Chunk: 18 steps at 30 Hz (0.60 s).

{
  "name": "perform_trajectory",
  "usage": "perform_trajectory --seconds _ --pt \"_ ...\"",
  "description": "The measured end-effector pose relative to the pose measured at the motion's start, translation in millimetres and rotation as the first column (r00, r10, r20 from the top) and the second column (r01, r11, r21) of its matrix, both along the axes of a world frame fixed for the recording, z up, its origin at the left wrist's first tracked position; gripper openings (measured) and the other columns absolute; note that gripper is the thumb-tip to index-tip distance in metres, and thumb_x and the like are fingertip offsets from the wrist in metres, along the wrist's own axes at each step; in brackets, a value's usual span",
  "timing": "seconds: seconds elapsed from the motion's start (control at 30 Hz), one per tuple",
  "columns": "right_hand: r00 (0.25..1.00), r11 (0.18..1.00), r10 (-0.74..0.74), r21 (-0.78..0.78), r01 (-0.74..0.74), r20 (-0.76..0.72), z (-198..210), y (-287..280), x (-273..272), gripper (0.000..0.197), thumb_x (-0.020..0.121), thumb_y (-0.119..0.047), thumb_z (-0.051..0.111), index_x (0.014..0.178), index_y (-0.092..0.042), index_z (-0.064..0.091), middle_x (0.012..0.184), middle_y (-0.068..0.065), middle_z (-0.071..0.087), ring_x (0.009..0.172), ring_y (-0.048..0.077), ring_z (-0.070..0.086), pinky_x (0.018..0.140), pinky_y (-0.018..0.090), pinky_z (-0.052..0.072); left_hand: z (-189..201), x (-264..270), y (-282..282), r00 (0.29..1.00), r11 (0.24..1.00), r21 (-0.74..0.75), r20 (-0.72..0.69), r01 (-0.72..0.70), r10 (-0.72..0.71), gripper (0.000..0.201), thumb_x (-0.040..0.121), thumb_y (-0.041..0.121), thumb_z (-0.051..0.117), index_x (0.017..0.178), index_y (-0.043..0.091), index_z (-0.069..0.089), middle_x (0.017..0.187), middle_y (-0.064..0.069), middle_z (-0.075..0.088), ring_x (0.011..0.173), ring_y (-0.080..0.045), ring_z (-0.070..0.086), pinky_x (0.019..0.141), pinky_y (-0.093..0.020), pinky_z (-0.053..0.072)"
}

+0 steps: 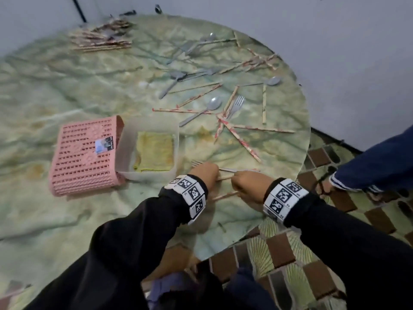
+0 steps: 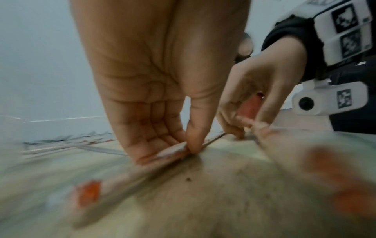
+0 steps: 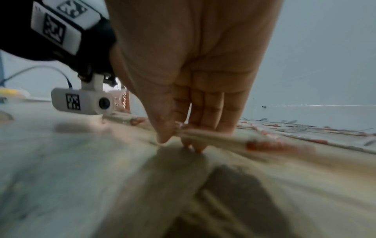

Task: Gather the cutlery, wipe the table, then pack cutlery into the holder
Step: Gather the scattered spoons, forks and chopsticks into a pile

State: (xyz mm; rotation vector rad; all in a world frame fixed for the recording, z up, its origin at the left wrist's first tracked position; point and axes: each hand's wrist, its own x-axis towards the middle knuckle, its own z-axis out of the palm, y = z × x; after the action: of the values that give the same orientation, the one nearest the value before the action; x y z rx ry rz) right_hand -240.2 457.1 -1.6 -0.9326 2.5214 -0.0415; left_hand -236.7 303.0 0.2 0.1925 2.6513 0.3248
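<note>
At the near right edge of the counter (image 1: pixel 67 90), the left hand (image 1: pixel 204 173) pinches a wrapped chopstick (image 2: pixel 173 149) against the surface, and the right hand (image 1: pixel 250 184) has its grip closed on another chopstick (image 3: pixel 213 135). Just left lie the pink holder (image 1: pixel 85 157) on its side and a tray (image 1: pixel 125 139) with a yellow cloth (image 1: pixel 155 151). Farther off, spoons, forks and chopsticks (image 1: pixel 223 101) lie scattered, with a gathered pile (image 1: pixel 102 36) at the far left.

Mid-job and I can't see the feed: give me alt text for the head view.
Both hands, left hand and right hand, pinch chopsticks at the near edge of a round green marble table. Spoons, forks and more chopsticks lie scattered beyond; a pink holder lies on its side beside a tub holding a yellow cloth.
</note>
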Motion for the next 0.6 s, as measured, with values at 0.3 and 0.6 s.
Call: perform_trajectory --seconds 0.3,0.6 --pt "0.895 0.795 -0.283 -0.437 0.420 0.346 36.4 57.7 -92.9 0.028 0.084 -0.009 0.063 0.109 -0.011 0.052 0.096 -0.006 0.054 0.086 0.016 0.052 0.073 0.025 0.038 15.1 19.6 28.1 0.719 0.695 0.294 -0.037 -0.656 0.694 0.024 0.099 0.015 0.034 0.110 0.000 0.049 0.118 -0.025 0.056 0.108 -0.035 0.053 0.088 -0.036 0.038" --pt "0.914 0.889 -0.401 -0.217 0.403 0.053 3.2 4.9 -126.0 0.039 0.084 -0.030 0.058 0.117 -0.009 0.051 0.109 0.015 0.062 0.095 0.033 0.062 0.075 0.033 0.048 3.6 -16.2 38.1 0.540 0.531 0.149 0.027 -0.834 0.841 0.034 0.088 0.024 0.054 0.111 -0.001 0.054 0.111 -0.021 0.058 0.107 -0.035 0.056 0.085 -0.034 0.045"
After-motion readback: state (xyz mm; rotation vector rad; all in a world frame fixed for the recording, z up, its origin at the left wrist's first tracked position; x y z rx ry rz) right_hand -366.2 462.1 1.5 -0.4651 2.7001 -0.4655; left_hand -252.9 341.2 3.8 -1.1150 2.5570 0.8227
